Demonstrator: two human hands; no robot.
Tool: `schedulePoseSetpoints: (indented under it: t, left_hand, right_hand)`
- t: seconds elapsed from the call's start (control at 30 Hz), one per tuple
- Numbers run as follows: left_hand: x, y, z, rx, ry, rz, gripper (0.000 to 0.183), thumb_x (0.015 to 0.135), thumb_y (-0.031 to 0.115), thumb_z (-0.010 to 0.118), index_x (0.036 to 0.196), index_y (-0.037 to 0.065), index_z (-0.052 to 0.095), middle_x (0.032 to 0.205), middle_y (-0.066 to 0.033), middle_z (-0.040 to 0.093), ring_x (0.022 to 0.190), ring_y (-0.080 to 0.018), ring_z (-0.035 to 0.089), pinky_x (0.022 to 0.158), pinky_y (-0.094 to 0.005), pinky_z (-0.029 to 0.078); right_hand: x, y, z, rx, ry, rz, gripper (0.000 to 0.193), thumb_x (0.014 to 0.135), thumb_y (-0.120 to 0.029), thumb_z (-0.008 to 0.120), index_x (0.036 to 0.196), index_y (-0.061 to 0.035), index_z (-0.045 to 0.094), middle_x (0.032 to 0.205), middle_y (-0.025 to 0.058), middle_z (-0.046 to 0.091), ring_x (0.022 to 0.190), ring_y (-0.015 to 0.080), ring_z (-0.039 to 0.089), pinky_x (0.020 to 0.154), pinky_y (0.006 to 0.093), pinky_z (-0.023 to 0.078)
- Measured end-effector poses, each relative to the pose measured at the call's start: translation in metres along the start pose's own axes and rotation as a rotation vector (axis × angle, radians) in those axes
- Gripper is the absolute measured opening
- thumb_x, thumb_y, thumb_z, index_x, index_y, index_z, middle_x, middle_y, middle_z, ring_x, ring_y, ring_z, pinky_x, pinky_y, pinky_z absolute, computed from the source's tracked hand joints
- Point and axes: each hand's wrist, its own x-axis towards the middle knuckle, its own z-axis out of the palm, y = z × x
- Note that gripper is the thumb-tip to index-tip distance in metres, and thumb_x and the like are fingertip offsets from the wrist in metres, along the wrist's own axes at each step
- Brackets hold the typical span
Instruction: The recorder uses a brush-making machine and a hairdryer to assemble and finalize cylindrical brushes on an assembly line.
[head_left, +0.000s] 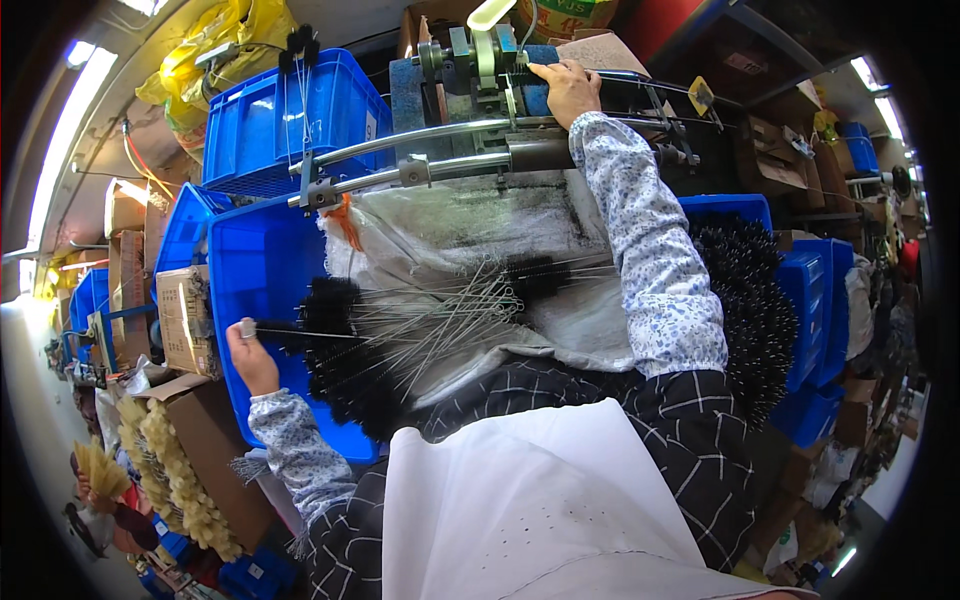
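Note:
At the left, my left hand [254,362] is closed on the tip of a black wire brush [282,336], whose thin stem points right across my lap. A silvery band shows on one of its fingers. My right hand [572,92] reaches up to a bench machine [478,80], its fingers bent together near a small comb-like metal part [520,72]; what they hold, if anything, is too small to make out. Between my arms, a pile of wire brushes [455,310] with looped stems and black bristles lies on a greyish cloth [450,215].
Steel rods [420,140] cross in front of the machine. A blue crate [228,300] stands at my left, under the brush heads. Many black bristle brushes [745,310] crowd my right side. Another blue crate [255,130] stands beyond; cartons [188,320] line the left.

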Motion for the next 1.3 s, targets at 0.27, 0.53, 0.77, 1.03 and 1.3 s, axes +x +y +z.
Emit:
schedulePoseSetpoints:
  t: [0.27,0.53,0.77,1.03,1.3]
  left_hand:
    - [0.031,0.002,-0.039,-0.586,0.344,-0.028,0.021,0.09,0.019,0.037,0.091,0.002,0.048,0.085,-0.0048,0.051,0.079,-0.0141,0.047,0.075,-0.026,0.038]
    - [0.049,0.062,-0.093,-1.064,0.367,0.077,0.02,0.088,0.022,0.037,0.08,0.006,0.046,0.073,-0.0019,0.048,0.064,-0.0113,0.045,0.059,-0.0243,0.04]
    - [0.037,0.013,-0.148,-0.541,0.567,0.352,0.016,0.077,0.014,0.055,0.082,0.0,0.049,0.08,-0.0103,0.055,0.069,-0.0237,0.057,0.063,-0.0303,0.046]
    - [0.011,0.06,-0.11,-1.019,0.463,0.043,0.031,0.088,0.033,0.035,0.081,0.004,0.04,0.072,-0.0047,0.041,0.062,-0.0135,0.043,0.055,-0.0234,0.039]
    - [0.022,0.073,-0.087,-1.446,-0.091,0.164,0.021,0.088,0.029,0.039,0.085,0.008,0.043,0.077,-0.0033,0.041,0.069,-0.0131,0.045,0.06,-0.0246,0.041]
  right_hand:
    - [-0.028,0.012,-0.026,0.007,0.022,0.244,0.042,0.074,-0.026,0.053,0.113,-0.011,0.048,0.108,0.0067,0.05,0.102,0.0236,0.041,0.083,0.0419,0.032]
    - [-0.026,-0.005,-0.007,0.211,0.105,0.239,0.033,0.075,-0.014,0.054,0.107,-0.0087,0.054,0.103,0.0075,0.055,0.094,0.0221,0.052,0.078,0.0385,0.039]
    - [-0.024,-0.018,-0.007,0.206,0.103,0.235,0.033,0.075,-0.014,0.053,0.107,-0.0084,0.053,0.101,0.0073,0.055,0.094,0.022,0.052,0.077,0.039,0.039]
    - [-0.02,-0.048,0.001,0.17,0.161,0.206,0.026,0.075,-0.015,0.05,0.101,-0.0095,0.055,0.092,0.0046,0.055,0.086,0.0202,0.053,0.069,0.0392,0.038]
    - [-0.015,-0.081,-0.006,0.193,0.055,0.247,0.023,0.08,-0.012,0.043,0.101,-0.0089,0.052,0.094,0.0049,0.053,0.089,0.0197,0.051,0.071,0.0396,0.036]
